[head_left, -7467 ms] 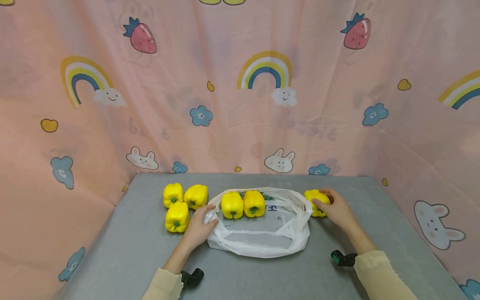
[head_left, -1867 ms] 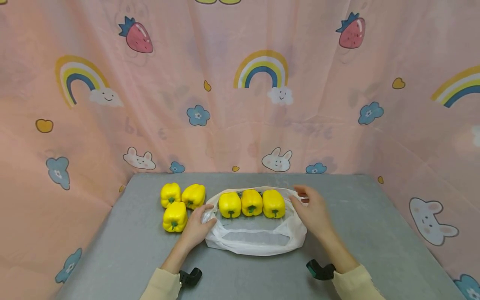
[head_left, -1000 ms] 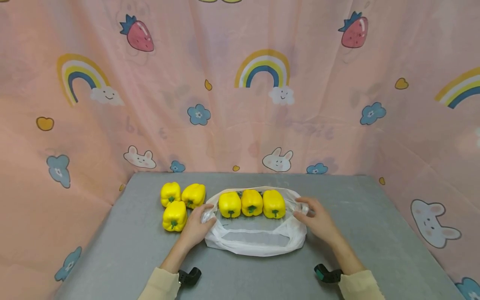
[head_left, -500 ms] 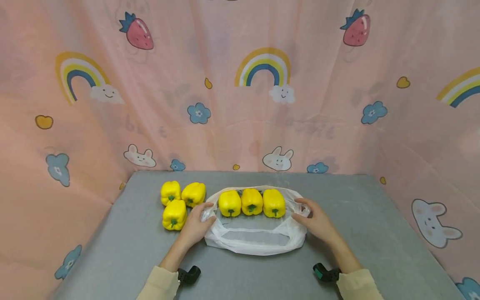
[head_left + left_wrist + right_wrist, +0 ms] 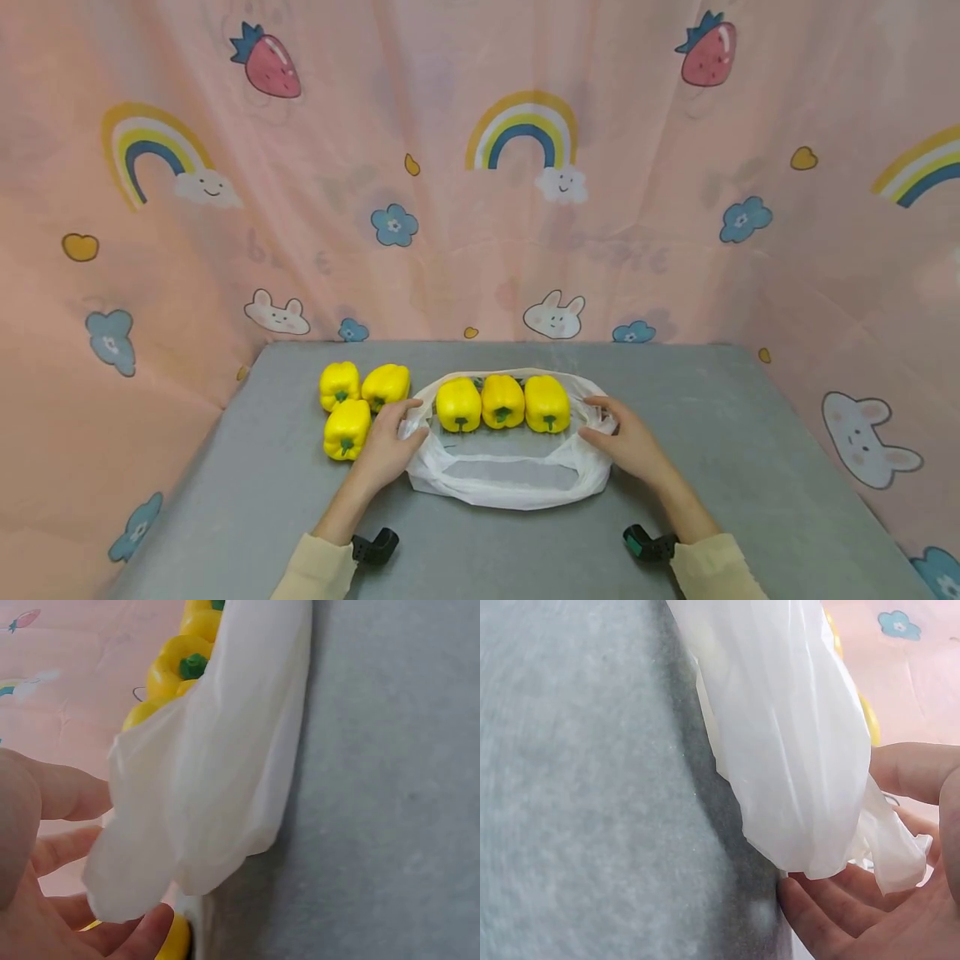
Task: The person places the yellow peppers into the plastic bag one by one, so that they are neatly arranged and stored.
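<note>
A white plastic bag (image 5: 510, 496) lies with its mouth spread wide on the grey table. Three yellow bell peppers (image 5: 503, 402) sit in a row inside it, green stems facing the person. At the bag's left end, my left hand (image 5: 386, 446) has thumb and fingers around the gathered plastic. My right hand (image 5: 628, 442) grips the opposite end likewise; in the right wrist view its thumb (image 5: 915, 771) lies against the white plastic and the fingers reach under it. Part of the left fingers is hidden behind the bag in the left wrist view.
Three more yellow bell peppers (image 5: 347, 429) are clustered on the table just left of the bag, close to the left hand. Behind the grey table (image 5: 510, 558) hangs a pink printed curtain (image 5: 480, 250), which also runs down both sides.
The right hand brought a third pepper from right of the bag into the row, then let go and took the bag's right end. The left hand has stayed at the left end.
</note>
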{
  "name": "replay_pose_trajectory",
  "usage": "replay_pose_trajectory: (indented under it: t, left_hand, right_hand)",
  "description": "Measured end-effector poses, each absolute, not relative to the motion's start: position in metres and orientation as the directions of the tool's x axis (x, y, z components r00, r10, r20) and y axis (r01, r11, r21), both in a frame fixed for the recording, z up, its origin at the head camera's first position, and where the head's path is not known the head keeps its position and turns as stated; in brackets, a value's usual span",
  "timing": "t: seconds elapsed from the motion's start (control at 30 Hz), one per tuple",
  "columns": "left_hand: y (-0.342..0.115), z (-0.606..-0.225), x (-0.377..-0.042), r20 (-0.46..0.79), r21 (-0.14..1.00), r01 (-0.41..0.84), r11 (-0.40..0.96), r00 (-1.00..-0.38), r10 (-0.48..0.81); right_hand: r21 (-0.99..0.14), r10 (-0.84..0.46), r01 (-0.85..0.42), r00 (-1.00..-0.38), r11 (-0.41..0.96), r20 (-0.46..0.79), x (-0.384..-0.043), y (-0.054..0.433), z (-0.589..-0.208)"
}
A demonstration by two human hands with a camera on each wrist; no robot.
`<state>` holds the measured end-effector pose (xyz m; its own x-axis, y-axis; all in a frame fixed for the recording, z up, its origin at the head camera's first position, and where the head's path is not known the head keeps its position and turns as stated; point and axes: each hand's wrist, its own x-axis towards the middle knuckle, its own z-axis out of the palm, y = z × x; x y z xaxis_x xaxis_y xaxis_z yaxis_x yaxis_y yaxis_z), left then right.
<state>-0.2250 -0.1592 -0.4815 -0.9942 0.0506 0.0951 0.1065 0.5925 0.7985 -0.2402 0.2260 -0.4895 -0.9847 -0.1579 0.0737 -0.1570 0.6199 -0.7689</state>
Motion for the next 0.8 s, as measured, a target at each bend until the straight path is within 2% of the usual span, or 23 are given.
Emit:
replay_pose_trajectory:
  t: [0.37,0.8]
  left_hand:
    - [-0.16,-0.456,-0.216,0.178,0.73,0.175,0.661,-0.982,0.064]
    - [-0.187,-0.439,-0.212,0.377,0.666,0.316,0.676,-0.924,0.061]
  right_hand:
    - [-0.777,-0.143,-0.123,-0.989,0.618,0.043,-0.241,0.224,-0.488]
    - [-0.767,-0.127,-0.099,-0.992,0.634,0.024,-0.24,0.223,-0.487]
